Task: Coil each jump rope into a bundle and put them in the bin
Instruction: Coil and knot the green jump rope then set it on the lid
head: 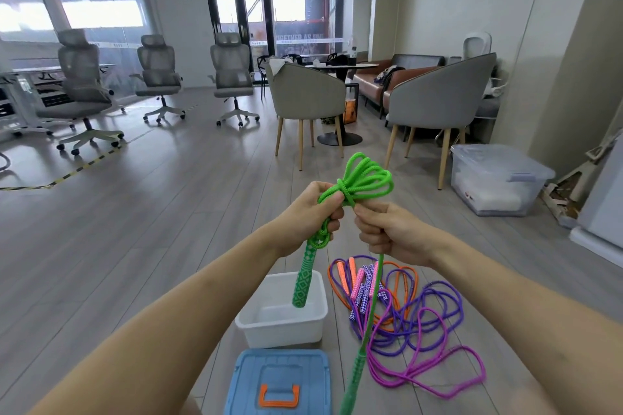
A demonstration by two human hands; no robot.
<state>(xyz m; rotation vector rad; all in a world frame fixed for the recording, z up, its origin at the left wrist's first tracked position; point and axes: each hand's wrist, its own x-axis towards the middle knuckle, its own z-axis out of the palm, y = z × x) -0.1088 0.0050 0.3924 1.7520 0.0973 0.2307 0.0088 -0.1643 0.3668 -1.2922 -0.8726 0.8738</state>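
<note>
One rope in hand: you are holding the green jump rope [365,175] up at chest height, its loops fanning out above your fists, over the floor in front of the white bin [281,312].
Left hand: your left hand [312,212] is gripping the gathered loops at their waist, fingers curled tight round the bundle, with one green patterned handle [305,276] hanging below it and dangling over the bin's opening.
Right hand: your right hand [387,232] is pinching the free tail just beside the bundle, fingers closed on the cord, while the rest of that tail is dropping straight down to the second green handle [354,377] near the bottom of the view.
Step in hand: you are, by my reading, binding the coil, since a turn of cord is already crossing the loops at the waist.
Next move: you are going to need more wraps round the waist with the right hand while the left keeps the loops from slipping; then tuck the end and lower the bundle into the bin.
Bin: it is sitting open on the floor, and I can see nothing inside it.
Ropes waiting: purple, orange and magenta ropes [411,317] are lying tangled just right of the bin, uncoiled.
Lid: a blue lid [279,381] with an orange latch is lying just in front of the bin.
</note>
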